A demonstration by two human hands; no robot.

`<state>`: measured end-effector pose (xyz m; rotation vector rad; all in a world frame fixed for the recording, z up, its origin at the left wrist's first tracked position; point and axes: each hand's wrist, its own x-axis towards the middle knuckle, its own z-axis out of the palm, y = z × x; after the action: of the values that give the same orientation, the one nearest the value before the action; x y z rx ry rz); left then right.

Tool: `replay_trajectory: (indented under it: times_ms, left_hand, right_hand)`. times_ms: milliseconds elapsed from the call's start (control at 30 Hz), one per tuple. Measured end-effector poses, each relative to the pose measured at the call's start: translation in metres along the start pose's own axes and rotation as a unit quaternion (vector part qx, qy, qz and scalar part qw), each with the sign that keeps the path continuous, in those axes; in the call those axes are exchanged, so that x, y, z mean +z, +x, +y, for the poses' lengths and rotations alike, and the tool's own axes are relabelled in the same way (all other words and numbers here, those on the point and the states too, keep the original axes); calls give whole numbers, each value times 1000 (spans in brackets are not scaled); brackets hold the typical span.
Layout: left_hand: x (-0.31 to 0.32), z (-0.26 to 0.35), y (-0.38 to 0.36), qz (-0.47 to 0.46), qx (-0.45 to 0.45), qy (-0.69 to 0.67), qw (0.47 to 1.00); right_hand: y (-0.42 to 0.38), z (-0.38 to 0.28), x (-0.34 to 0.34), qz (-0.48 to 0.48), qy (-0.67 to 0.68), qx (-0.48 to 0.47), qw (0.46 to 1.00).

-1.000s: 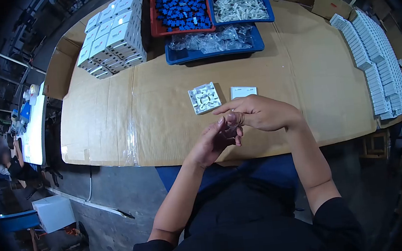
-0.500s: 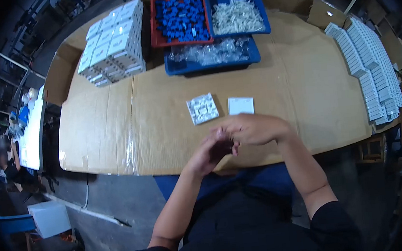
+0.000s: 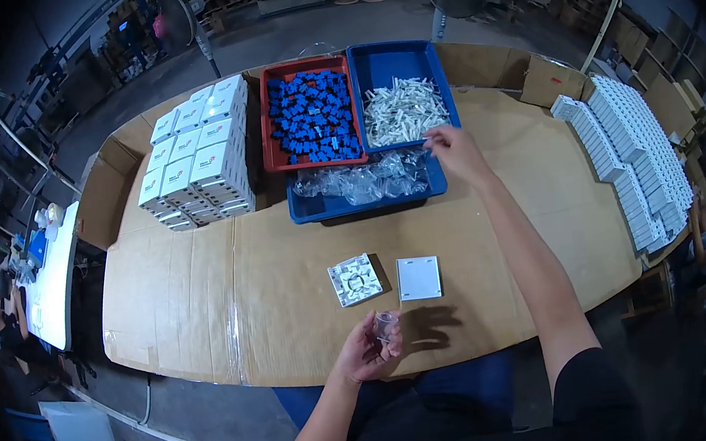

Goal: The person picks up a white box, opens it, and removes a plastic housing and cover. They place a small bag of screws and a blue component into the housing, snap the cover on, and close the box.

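My left hand is closed around a small clear plastic bag, held above the near edge of the table. My right hand reaches out to the near right corner of a blue tray of small white plastic pieces. Its fingers are pinched together there; whatever is between them is too small to make out. In front of my left hand lie a white moulded box base, its inside facing up, and a flat white square cover beside it.
A red tray holds blue clips. Clear bags fill a lower blue tray. Stacked white boxes stand left, rows of white parts right, on a cardboard-covered table. Other people sit at both sides.
My hands, together half a second ago, are now apart. The right has moved forward to the tray; the left shows the clear bag. The camera view has tilted up.
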<state>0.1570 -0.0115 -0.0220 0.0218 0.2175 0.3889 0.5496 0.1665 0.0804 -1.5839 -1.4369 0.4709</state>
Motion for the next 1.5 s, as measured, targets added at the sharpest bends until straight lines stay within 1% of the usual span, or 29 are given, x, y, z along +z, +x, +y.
replay_trajectory:
  times_ms: [100,200,233,300,367,600,700,767,800,833,867,933,1000,1100,1133,1167,1233,1267,1367,1433,1467,1500]
  left_hand:
    - [-1,2,5,7,-19,-18,1000]
    - [5,3,5,27,-26,-32,999]
    - [6,4,4,37,-25,-38,998]
    - [-4,3,5,7,-25,-34,999]
    - [-6,4,8,-23,-24,-46,998]
    - [-3,5,11,-20,-27,-49,998]
    - [-4,4,9,-15,-29,-44,998]
    - [-5,3,10,-24,-26,-42,998]
    - [-4,2,10,-31,-25,-42,998]
    - [-4,3,9,-39,-23,-41,998]
    - [-6,3,7,-27,-18,-33,999]
    - [-9,3,9,-3,-16,-16,1000]
    - [-10,5,10,-1,-26,-23,999]
    - [-8,3,9,-10,-24,-30,999]
    - [-7,3,9,-16,-20,-31,999]
    - [-5,2,8,-3,-20,-18,1000]
    - [1,1,7,18,-12,6,1000]
    - [2,3,10,14,-9,10,1000]
    - [0,-3,8,13,-3,3,1000]
    - [2,0,9,13,15,-14,1000]
    - [4,0,7,73,36,8,997]
    - [17,-2,5,97,58,16,994]
  right_hand:
    - [45,16,-9,109,-160,26,981]
    - [68,19,-4,133,-219,58,965]
    - [73,20,-1,139,-229,47,962]
    - [79,21,6,152,-245,27,957]
    - [85,23,10,153,-245,33,957]
    - [84,24,9,177,-249,26,952]
    - [77,21,4,203,-190,64,958]
    - [74,34,-4,216,-87,51,971]
    - [72,30,-5,223,-33,44,973]
    - [70,26,-4,219,43,61,973]
    - [61,25,-5,214,117,85,966]
    - [31,14,-13,199,255,121,938]
    - [8,-6,-16,170,388,127,897]
    - [-31,-41,-15,154,500,112,845]
    - [-45,-58,-14,151,525,105,831]
    - [-57,-65,-13,141,549,93,818]
    - [-73,-75,-12,114,595,65,793]
    - [-81,-74,-10,106,607,55,785]
    - [-102,-88,-10,86,621,61,776]
    - [-112,-99,-10,69,604,51,792]
    - [-120,-106,-8,65,593,56,801]
    - [-129,-111,-7,59,582,63,809]
